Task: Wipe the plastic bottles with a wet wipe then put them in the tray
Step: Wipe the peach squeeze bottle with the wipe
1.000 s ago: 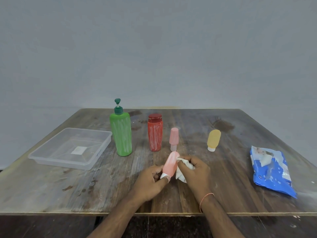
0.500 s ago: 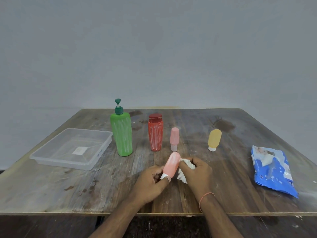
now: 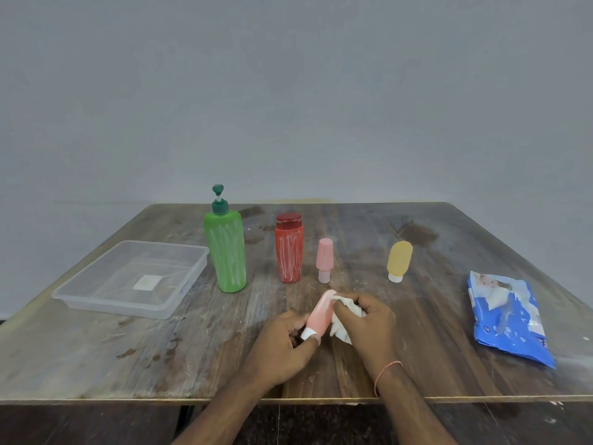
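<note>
While the left hand (image 3: 282, 343) gripped the small pink bottle (image 3: 321, 313) by its white cap end, we noted the right hand (image 3: 369, 322) closed around a bunched wet wipe (image 3: 345, 319), pressing it against the bottle's right side. Taking the clear tray (image 3: 128, 277) as our landmark: the held bottle sat well to the tray's right, nearer the table's front edge, tilted with its rounded end pointing away from us. Against the frames from a second before, little had shifted; the wipe-hand had crept slightly up toward the bottle's far end, and the bottle's lean looked about the same. We judged this to be mid-wipe on the first bottle, no transfer begun. The tray held no bottles. Just right of the tray stood the green pump bottle (image 3: 226, 252), streaked white; farther right the red bottle (image 3: 288, 248), also streaked; then a second pink bottle (image 3: 324, 260) standing on its cap, and the yellow bottle (image 3: 399, 261) likewise inverted. Farthest from the tray, at the table's right side, lay the blue wipe packet (image 3: 507, 316). The wooden table (image 3: 96, 348) showed stains and white flecks. Four bottles looked untouched, so most of the work remained.
</note>
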The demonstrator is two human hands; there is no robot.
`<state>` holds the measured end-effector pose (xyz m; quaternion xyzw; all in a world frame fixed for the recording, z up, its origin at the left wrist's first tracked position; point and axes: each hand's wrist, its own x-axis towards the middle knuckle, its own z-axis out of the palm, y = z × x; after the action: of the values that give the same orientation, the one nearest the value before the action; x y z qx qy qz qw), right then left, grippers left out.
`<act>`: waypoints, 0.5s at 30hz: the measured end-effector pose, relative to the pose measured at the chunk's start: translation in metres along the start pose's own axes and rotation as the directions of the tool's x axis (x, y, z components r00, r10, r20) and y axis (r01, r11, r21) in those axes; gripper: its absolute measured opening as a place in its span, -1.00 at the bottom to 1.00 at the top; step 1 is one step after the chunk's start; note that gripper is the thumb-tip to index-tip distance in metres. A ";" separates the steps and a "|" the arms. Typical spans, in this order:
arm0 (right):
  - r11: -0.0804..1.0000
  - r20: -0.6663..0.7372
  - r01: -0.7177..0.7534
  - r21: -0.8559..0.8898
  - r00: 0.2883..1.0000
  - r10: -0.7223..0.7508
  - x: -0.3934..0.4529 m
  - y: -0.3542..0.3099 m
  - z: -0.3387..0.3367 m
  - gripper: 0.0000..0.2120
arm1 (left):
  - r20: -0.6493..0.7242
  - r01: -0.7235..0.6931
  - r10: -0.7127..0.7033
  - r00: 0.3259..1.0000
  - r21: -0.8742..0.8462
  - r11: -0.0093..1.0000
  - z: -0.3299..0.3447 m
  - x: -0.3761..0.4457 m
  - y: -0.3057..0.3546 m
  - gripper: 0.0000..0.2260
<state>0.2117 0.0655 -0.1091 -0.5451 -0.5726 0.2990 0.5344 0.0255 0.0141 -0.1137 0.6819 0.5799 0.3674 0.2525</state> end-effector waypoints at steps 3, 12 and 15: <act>0.999 0.012 -0.016 -0.032 1.000 0.016 -0.001 -0.001 0.000 -0.92 | -0.011 -0.009 0.009 1.000 0.003 1.000 0.000 0.000 0.001 -0.65; 0.998 0.058 0.060 -0.006 0.997 -0.059 -0.004 -0.005 -0.001 -0.84 | -0.016 -0.021 0.021 1.000 0.011 1.000 0.002 -0.001 0.001 -0.69; 0.999 -0.037 -0.023 -0.043 0.999 0.022 -0.003 -0.005 0.001 -0.89 | -0.029 -0.018 0.020 0.999 0.037 0.999 0.001 -0.003 0.003 -0.61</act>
<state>0.2087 0.0624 -0.1059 -0.5683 -0.5628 0.2826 0.5295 0.0282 0.0106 -0.1124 0.6864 0.5838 0.3690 0.2278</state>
